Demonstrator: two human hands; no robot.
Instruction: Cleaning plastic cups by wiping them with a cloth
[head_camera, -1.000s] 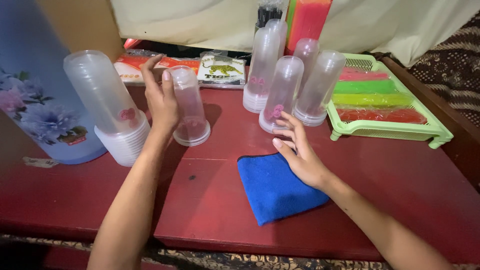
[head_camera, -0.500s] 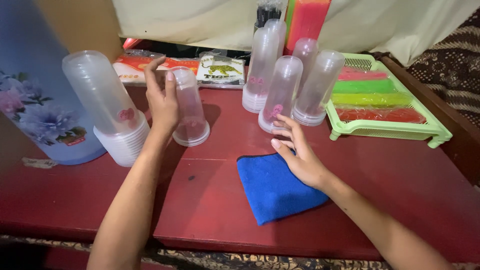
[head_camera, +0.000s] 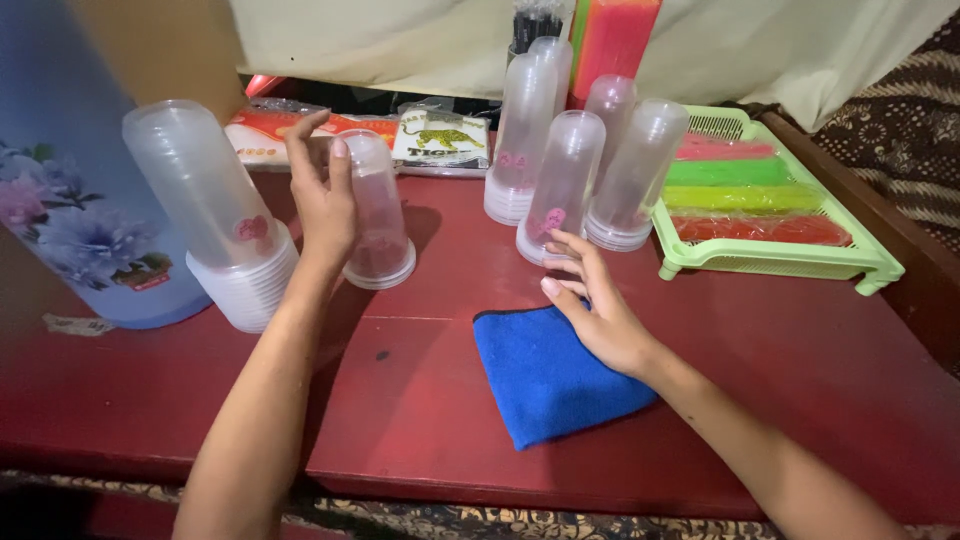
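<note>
My left hand (head_camera: 322, 200) is up against a clear plastic cup stack (head_camera: 377, 215) that stands upside down on the red table (head_camera: 450, 380); its fingers are spread against the stack's left side. My right hand (head_camera: 590, 305) rests with fingers apart on a folded blue cloth (head_camera: 545, 375), its fingertips close to the base of another clear cup stack (head_camera: 562, 185). A taller, leaning stack of clear cups (head_camera: 215, 215) stands left of my left hand.
Several more upside-down cup stacks (head_camera: 525, 130) stand at the back. A green tray (head_camera: 775, 255) with coloured packs sits at the right. A large blue flowered container (head_camera: 70, 190) is at the left. Flat packets (head_camera: 440, 140) lie behind.
My left hand has shifted slightly on the cup stack, fingers lifting higher along it. My right hand stays on the blue cloth.
</note>
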